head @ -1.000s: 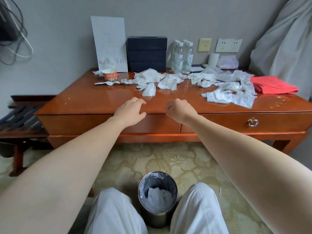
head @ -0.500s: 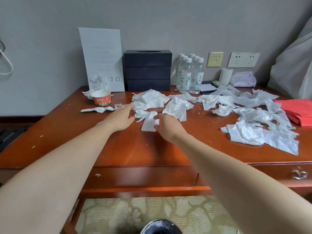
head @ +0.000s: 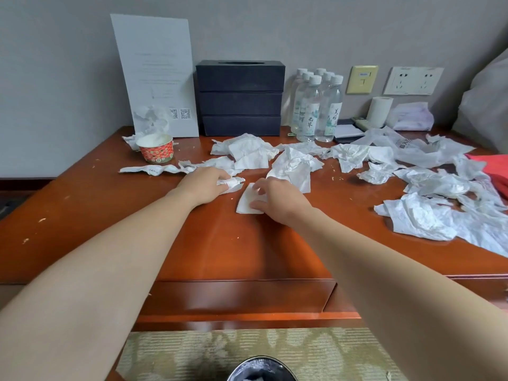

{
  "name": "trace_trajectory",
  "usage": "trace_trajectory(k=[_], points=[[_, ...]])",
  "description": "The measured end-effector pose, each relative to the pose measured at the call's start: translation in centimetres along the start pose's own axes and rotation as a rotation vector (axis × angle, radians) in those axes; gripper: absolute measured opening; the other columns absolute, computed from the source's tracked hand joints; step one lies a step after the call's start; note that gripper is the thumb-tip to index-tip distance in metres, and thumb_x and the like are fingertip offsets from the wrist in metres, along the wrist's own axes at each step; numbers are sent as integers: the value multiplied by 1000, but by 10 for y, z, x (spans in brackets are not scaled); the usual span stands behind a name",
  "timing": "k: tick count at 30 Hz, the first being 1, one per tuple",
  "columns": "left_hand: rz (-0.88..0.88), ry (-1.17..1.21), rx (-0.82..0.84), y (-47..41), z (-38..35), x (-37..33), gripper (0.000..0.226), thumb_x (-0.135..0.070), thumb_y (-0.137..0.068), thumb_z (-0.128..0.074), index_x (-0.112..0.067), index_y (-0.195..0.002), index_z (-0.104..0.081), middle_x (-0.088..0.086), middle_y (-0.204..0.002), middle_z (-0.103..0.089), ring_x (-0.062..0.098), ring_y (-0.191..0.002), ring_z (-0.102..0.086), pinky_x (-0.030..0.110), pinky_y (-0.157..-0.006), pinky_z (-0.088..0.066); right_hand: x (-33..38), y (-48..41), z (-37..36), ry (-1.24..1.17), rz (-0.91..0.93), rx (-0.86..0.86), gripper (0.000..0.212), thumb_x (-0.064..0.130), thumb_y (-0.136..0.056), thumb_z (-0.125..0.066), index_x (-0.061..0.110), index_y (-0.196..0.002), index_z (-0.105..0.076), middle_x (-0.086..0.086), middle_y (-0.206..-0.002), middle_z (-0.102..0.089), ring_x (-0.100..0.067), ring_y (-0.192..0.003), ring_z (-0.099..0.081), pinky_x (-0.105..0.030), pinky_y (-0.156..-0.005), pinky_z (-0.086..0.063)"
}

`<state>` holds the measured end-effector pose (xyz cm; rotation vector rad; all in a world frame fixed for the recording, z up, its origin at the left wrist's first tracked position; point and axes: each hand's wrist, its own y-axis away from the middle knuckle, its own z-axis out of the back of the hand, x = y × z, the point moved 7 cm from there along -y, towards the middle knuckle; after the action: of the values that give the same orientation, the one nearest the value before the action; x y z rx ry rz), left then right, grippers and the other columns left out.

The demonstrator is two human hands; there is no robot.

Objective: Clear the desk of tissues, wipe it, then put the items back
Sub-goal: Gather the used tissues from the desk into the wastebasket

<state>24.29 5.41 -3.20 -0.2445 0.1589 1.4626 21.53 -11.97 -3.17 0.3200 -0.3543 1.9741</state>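
Note:
Crumpled white tissues (head: 294, 166) lie strewn across the back and right of the reddish wooden desk (head: 82, 204). My left hand (head: 204, 184) grips a small crumpled tissue (head: 232, 183) near the desk's middle. Just to its right, my right hand (head: 277, 200) pinches a flat folded tissue (head: 246, 203) between thumb and fingers. A bigger heap of tissues (head: 428, 215) covers the desk's right side.
Along the wall stand a white notice card (head: 155, 75), a dark tissue box (head: 240, 97), several water bottles (head: 316, 105) and a paper roll (head: 380, 111). A red patterned paper cup (head: 156, 148) sits at the left, a red cloth (head: 494, 169) at the right edge. A lined bin (head: 261, 371) stands on the carpet below.
Both hands went from the desk's front edge up to the tissues. My left hand has closed round a crumpled tissue and my right hand has taken the flat one.

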Motion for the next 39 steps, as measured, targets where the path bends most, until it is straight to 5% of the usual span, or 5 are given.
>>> trace_trajectory(k=[8,12,25,33,39], points=[[-24,49,-3,53,11,-18,21,-27,-92,-63,-23,-110,-70,-8,-88,-61,12,-83,-54,28,-68,-39,-7,43,9,68,-90,-8,26,24,-95,-56,17,-118,-67,-5,-115,-60,-29,-105,-59,-32,-73,-42],[-63,110,-15,89,6,-36,14,-26,-92,-63,-20,-105,-68,-10,-85,-55,9,-78,-51,24,-62,-37,-6,73,11,75,-118,-63,23,23,-94,-56,21,-113,-69,-3,-116,-60,-29,-102,-60,-32,-71,-41],[-14,184,34,134,15,-39,37,-42,-83,-72,-35,-117,-58,-4,-132,-43,17,-117,-47,36,-97,-44,3,107,10,143,-122,-1,31,22,-95,-51,19,-124,-64,-3,-120,-56,-27,-104,-58,-32,-75,-44],[81,19,66,118,8,-28,96,-80,-71,-60,-39,-151,-26,-2,-162,-13,26,-150,-7,48,-119,-12,2,94,10,118,-122,-7,31,22,-94,-54,23,-124,-65,-2,-123,-56,-27,-107,-58,-33,-77,-46],[3,113,162,119,-2,-35,66,-54,-85,-68,-20,-140,-51,3,-147,-48,21,-132,-44,32,-100,-37,1,86,7,64,-112,-36,27,19,-93,-56,23,-117,-67,-3,-117,-61,-27,-101,-60,-31,-71,-41]])
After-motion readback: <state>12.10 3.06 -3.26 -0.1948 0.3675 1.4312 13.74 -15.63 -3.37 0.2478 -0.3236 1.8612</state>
